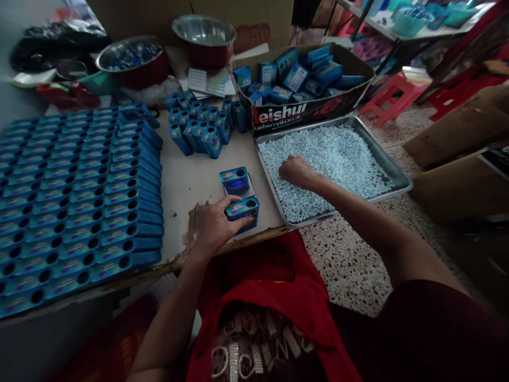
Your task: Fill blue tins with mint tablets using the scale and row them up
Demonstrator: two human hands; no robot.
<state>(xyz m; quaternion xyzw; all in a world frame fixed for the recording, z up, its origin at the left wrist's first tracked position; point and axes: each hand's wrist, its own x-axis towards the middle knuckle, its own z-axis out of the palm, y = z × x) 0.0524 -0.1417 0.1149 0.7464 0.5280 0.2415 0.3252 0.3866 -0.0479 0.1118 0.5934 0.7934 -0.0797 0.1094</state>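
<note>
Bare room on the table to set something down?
Widest: table between box rows and left hand, on the near side of the box cluster; just specks and a worn patch. Narrower strip: between held box and tray. Crowded: the back, with bowls and carton; the left, under box rows.

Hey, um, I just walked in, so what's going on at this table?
A person's left hand grips a small blue box near the table's front edge, while the right hand reaches into pale pellets in a metal tray. Whether it holds any is hard to tell. Rows of similar boxes stand at the left, and more lie in a carton behind the tray.
</note>
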